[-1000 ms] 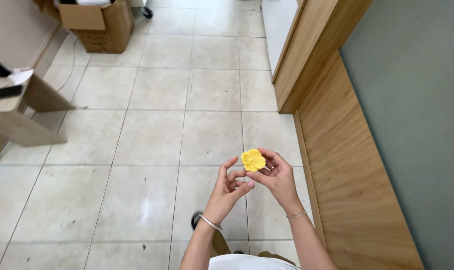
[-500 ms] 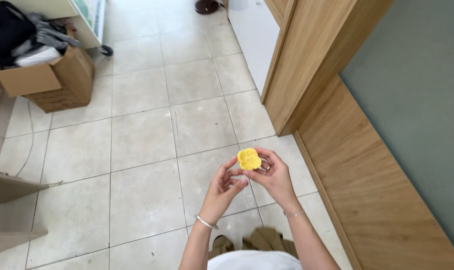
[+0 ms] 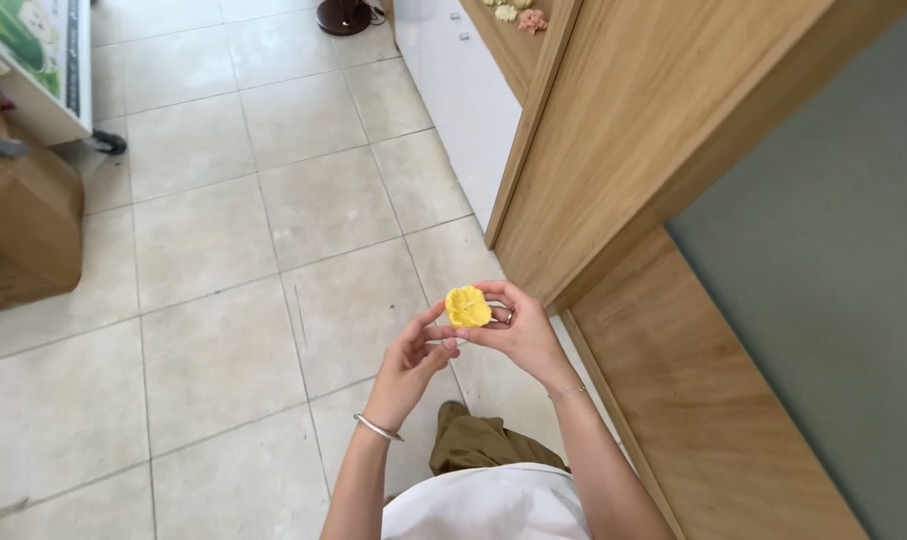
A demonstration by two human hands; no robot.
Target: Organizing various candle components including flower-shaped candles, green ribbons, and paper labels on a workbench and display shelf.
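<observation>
A small yellow flower-shaped piece (image 3: 467, 307) sits between both hands, held up in front of me above the tiled floor. My right hand (image 3: 519, 328) cups it from the right with fingers curled around it. My left hand (image 3: 414, 362) touches its lower left edge with thumb and fingertips; a silver bracelet circles that wrist.
A wooden cabinet wall (image 3: 654, 150) rises close on the right, with a white drawer unit (image 3: 454, 90) behind it. More small flower pieces (image 3: 519, 14) lie on a shelf at the top. A brown cardboard box (image 3: 24, 225) stands at the left.
The view has swung forward and right along the floor; the box now sits at the left edge. Both hands keep hold of the yellow piece in the same way.
</observation>
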